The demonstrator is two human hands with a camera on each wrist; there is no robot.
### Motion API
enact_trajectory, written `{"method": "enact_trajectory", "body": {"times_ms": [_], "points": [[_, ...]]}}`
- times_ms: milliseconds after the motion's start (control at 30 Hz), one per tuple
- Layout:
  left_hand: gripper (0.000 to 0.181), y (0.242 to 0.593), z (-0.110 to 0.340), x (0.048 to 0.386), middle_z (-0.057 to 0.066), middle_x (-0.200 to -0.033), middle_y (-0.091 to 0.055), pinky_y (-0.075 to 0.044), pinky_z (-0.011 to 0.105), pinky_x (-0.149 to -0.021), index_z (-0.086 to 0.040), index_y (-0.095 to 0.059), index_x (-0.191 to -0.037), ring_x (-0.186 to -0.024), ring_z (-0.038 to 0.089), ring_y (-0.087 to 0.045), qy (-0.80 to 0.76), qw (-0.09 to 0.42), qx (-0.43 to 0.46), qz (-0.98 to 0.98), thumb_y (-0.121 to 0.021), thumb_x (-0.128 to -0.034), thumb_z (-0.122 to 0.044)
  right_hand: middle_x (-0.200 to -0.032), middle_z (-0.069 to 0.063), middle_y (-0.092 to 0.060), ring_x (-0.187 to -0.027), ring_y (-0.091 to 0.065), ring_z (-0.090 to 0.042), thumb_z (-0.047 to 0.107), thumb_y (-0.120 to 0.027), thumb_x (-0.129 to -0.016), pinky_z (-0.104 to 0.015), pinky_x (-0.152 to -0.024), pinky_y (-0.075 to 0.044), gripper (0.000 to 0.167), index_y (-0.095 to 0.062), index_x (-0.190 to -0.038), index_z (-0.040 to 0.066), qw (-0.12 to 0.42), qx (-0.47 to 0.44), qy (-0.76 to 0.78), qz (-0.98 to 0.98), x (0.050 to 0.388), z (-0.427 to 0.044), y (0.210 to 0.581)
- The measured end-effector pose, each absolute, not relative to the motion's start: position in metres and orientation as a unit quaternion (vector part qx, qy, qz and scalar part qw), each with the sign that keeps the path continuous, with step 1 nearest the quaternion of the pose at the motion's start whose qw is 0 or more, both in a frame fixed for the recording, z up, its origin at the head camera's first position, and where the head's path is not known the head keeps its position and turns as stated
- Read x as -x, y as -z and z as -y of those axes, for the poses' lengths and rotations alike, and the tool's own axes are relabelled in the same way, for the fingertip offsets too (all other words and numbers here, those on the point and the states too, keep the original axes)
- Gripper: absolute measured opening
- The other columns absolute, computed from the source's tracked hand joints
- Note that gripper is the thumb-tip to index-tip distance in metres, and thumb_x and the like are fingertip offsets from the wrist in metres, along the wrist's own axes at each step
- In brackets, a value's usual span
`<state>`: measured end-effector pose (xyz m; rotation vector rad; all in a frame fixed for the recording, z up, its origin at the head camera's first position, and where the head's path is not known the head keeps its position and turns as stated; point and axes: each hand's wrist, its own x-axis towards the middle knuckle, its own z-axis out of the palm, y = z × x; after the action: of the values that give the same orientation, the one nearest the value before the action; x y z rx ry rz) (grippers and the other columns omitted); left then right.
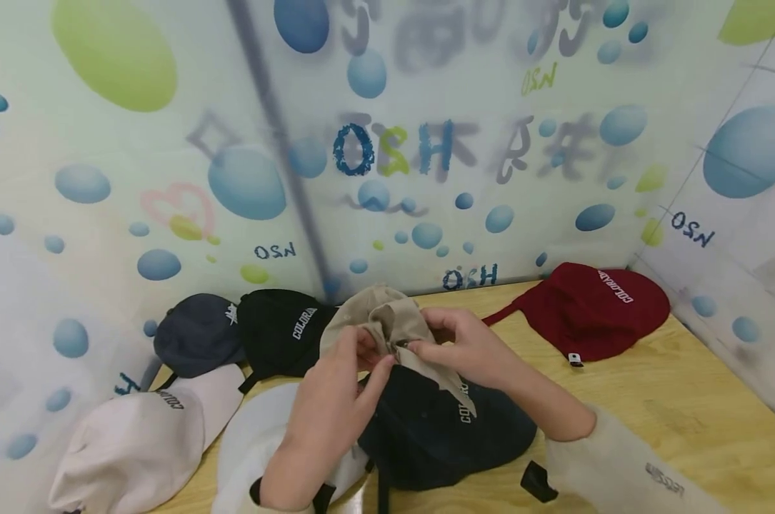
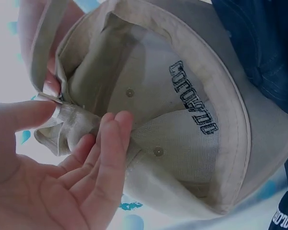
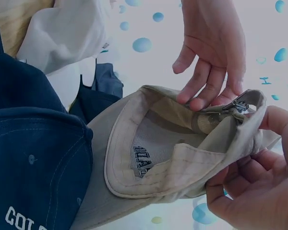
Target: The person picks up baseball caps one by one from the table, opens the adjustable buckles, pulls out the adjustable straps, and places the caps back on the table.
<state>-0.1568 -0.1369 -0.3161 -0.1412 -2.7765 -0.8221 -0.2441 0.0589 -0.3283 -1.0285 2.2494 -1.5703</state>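
Ideally, the left hand (image 1: 332, 400) and right hand (image 1: 473, 350), each in a narrow pinch grip on the back of the beige cap (image 1: 353, 314), held up near the navy cap (image 1: 426, 428), should align the strap (image 2: 41, 50) flat at its buckle (image 3: 241, 107).

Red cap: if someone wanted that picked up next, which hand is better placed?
Probably the right hand: it is nearer the red cap, which lies on that side. The left hand is farther away. Both hands hold the beige cap, so the right would first need to let go.
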Motion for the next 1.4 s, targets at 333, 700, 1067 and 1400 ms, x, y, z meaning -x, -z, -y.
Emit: {"method": "enact_trajectory", "body": {"times_ms": [333,700,1067,1400], "points": [[0.029,0.317,0.138,0.161,-0.003,-0.098,-0.071,-0.058,0.027,-0.071,-0.014,-0.05,-0.117,-0.089,0.013,-0.071,0.297,0.129,0.075,0.943,-0.067,-0.0966,-0.027,-0.101,-0.017,-0.068,-0.082,-0.063,-0.021,0.01,-0.056,-0.098,-0.028,-0.073,-0.056,0.025,-0.063,-0.117,-0.004,0.137,0.35,0.536,-0.756,0.245,-0.059,0.326],[0.021,0.317,0.135,0.165,-0.004,-0.091,-0.074,-0.053,0.027,-0.061,-0.018,-0.054,-0.107,-0.077,0.013,-0.07,0.246,0.136,0.09,0.955,-0.07,-0.0941,-0.022,-0.102,-0.016,-0.065,-0.081,-0.063,-0.014,0.01,-0.056,-0.1,-0.025,-0.07,-0.055,0.026,-0.061,-0.121,-0.005,0.166,0.386,0.549,-0.723,0.25,-0.062,0.331],[0.011,0.313,0.138,0.166,-0.006,-0.063,-0.053,-0.029,0.026,-0.041,-0.02,-0.057,-0.107,-0.042,0.011,-0.036,0.184,0.145,0.078,0.969,-0.062,-0.0981,-0.02,-0.101,-0.018,-0.067,-0.079,-0.063,-0.013,0.012,-0.055,-0.101,-0.025,-0.07,-0.055,0.028,-0.06,-0.122,-0.007,0.174,0.383,0.551,-0.72,0.252,-0.065,0.327],[0.004,0.306,0.148,0.162,-0.001,-0.063,-0.047,-0.03,0.026,-0.042,-0.016,-0.056,-0.104,-0.044,0.013,-0.037,0.155,0.151,0.054,0.975,-0.053,-0.1018,-0.015,-0.113,-0.022,-0.063,-0.091,-0.064,-0.012,0.013,-0.053,-0.103,-0.024,-0.082,-0.056,0.036,-0.053,-0.131,-0.011,0.21,0.393,0.563,-0.697,0.254,-0.072,0.327]]}}
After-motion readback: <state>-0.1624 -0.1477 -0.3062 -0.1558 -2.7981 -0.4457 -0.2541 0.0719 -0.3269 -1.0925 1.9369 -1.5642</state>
